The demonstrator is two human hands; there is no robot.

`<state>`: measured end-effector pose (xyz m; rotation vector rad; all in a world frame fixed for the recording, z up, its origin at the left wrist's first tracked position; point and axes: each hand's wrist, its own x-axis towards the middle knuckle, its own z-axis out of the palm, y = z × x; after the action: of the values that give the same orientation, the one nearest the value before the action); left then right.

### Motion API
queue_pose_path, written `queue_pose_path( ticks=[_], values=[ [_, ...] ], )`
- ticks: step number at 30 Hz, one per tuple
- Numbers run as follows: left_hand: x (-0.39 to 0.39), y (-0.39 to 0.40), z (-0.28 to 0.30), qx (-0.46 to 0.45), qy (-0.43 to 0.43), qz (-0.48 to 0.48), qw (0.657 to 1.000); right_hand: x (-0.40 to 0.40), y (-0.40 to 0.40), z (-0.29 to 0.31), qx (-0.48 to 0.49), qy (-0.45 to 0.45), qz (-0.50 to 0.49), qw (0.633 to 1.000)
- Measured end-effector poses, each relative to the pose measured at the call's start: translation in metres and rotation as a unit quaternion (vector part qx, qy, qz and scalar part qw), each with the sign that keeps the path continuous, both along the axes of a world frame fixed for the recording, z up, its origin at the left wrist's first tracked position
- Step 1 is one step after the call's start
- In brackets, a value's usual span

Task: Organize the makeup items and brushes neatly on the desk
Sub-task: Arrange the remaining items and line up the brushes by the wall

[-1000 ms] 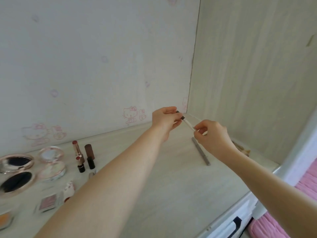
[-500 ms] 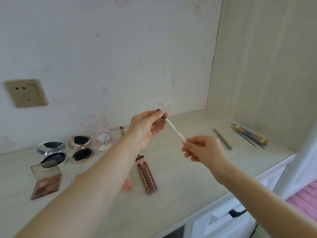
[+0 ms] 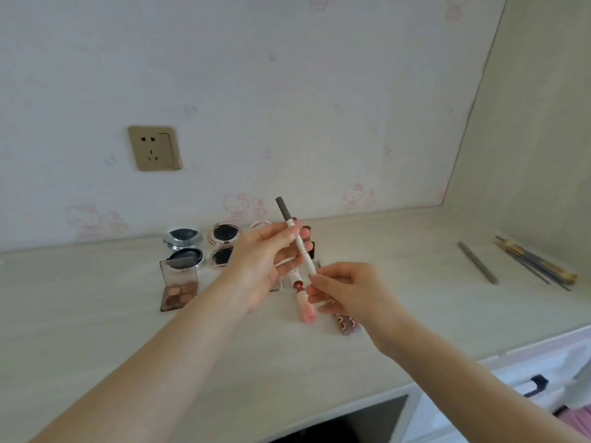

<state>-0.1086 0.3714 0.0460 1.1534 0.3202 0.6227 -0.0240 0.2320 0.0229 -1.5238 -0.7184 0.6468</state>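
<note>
both hands hold a white makeup pencil [image 3: 300, 243] above the middle of the desk [image 3: 415, 308]; left hand [image 3: 259, 266] pinches its upper part below the grey cap, right hand [image 3: 347, 290] pinches its lower end; round compacts [image 3: 183, 238] and an open eyeshadow palette [image 3: 178, 284] lie toward the back edge; brushes [image 3: 537, 263] lie near the right edge.

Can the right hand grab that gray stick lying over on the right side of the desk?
Probably not yet. The right hand is pinching the white pencil that the left hand also holds. The gray stick lies apart on bare desk, nothing blocking it.
</note>
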Motion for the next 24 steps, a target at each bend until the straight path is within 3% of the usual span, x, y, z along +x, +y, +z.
queue_pose_path(
  ticks=[5,11,15,20,24],
  values=[
    [-0.037,0.015,-0.006,0.149,0.061,0.087,0.983,-0.023,0.020,-0.007,-0.019,-0.043,0.028,0.999],
    [-0.080,0.027,-0.025,0.359,0.168,0.129,0.909,-0.039,0.037,-0.010,0.026,-0.061,0.008,0.998],
    [-0.101,0.031,-0.045,0.419,0.219,0.132,0.871,-0.049,0.052,-0.015,0.035,-0.075,0.020,0.996],
    [-0.119,0.032,-0.061,0.518,0.205,0.166,0.814,-0.060,0.063,-0.030,0.006,-0.134,0.048,0.990],
    [-0.129,0.034,-0.072,0.551,0.191,0.166,0.795,-0.063,0.065,-0.041,0.013,-0.175,0.062,0.982]
  ],
)
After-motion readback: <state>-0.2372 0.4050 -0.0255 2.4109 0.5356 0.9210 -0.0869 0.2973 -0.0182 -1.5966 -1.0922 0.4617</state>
